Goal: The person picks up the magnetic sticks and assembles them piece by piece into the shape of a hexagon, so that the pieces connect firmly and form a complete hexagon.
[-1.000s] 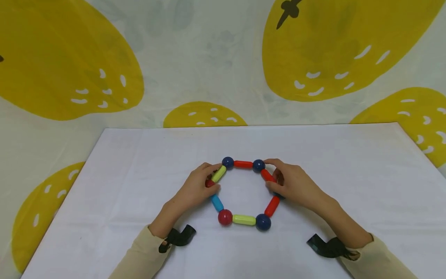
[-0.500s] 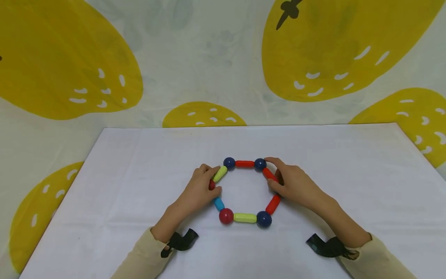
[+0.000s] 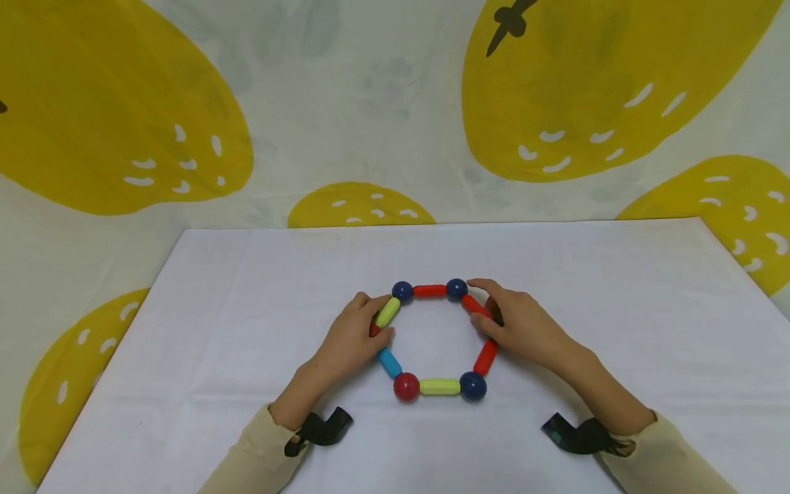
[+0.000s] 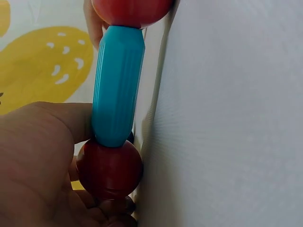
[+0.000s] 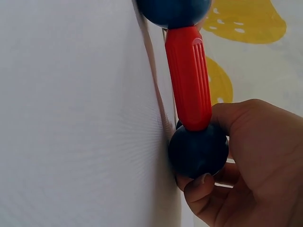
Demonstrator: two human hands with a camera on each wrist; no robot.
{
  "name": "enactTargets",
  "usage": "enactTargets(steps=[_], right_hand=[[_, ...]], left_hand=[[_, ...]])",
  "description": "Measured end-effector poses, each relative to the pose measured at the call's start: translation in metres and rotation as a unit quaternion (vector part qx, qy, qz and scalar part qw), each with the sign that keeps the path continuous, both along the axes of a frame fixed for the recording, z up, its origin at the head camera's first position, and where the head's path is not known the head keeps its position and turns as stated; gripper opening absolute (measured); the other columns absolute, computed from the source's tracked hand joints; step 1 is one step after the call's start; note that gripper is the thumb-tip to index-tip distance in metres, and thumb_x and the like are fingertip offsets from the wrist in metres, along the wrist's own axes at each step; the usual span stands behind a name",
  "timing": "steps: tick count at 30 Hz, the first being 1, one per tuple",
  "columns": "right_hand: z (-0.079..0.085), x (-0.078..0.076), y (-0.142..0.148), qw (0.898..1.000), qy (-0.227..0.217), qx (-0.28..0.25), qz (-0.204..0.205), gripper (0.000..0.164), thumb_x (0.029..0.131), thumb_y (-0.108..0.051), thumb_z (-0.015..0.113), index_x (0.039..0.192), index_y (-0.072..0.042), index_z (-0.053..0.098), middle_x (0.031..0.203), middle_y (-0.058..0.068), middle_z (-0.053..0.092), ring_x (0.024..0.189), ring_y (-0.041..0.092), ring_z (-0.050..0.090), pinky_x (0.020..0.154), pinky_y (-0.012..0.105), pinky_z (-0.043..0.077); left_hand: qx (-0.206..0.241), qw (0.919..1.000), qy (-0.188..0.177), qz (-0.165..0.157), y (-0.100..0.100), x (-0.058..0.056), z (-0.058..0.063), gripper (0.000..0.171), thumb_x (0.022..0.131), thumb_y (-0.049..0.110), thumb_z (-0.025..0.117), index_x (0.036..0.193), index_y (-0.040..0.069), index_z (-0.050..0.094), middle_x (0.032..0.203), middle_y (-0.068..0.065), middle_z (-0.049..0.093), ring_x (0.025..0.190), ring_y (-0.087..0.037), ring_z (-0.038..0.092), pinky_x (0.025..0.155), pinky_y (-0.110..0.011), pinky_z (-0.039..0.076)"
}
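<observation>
A six-sided ring of coloured rods and balls lies on the white table point(image 3: 259, 288). My left hand point(image 3: 348, 336) grips the red ball point(image 4: 110, 170) at its left corner, between a light green rod point(image 3: 387, 312) and a blue rod point(image 3: 390, 362). At the right corner my right hand point(image 3: 531, 326) holds a dark blue ball point(image 5: 199, 152), which joins two red rods point(image 3: 485, 357); in the head view the fingers hide it. Two dark blue balls point(image 3: 457, 289) with a red rod point(image 3: 430, 291) form the far side. Another red ball point(image 3: 406, 387), a light green rod point(image 3: 439, 387) and a dark blue ball point(image 3: 473, 386) make the near side.
Behind the table hangs a pale cloth point(image 3: 370, 103) printed with large yellow shapes. Black straps point(image 3: 325, 427) stick out from both beige sleeves point(image 3: 253, 449) at the wrists.
The ring's near side has shifted slightly right, and over the last half second its far side a little left. My left hand has edged right; both hands keep their grip.
</observation>
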State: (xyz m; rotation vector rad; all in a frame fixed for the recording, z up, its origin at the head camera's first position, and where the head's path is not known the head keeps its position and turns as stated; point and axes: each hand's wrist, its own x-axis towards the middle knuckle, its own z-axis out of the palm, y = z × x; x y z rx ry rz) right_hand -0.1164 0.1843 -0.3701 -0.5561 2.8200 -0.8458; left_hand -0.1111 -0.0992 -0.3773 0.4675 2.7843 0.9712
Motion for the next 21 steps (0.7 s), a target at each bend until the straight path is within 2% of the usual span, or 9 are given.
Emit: enactTargets(steps=[9,21], right_hand=[[-0.008,0.0,0.004,1.0,0.003,-0.028,0.007,0.051,0.089,-0.016,0.068,0.135,-0.01,0.047,0.073,-0.006,0.054,0.063,0.01,0.049,0.058,0.026,0.045],[-0.012,0.0,0.005,0.998,0.015,-0.054,0.005,0.048,0.089,-0.016,0.068,0.132,-0.008,0.05,0.074,-0.005,0.052,0.065,0.011,0.049,0.058,0.025,0.043]], left_hand=[[0.004,0.9999,0.016,0.002,-0.004,-0.003,-0.008,0.049,0.086,0.022,0.07,0.132,0.01,0.056,0.095,-0.002,0.053,0.079,-0.015,0.048,0.06,-0.027,0.04],[0.09,0.9946,0.041,0.029,-0.013,-0.01,-0.024,0.04,0.085,0.025,0.073,0.122,0.016,0.063,0.086,0.004,0.058,0.07,-0.013,0.05,0.06,-0.027,0.041]])
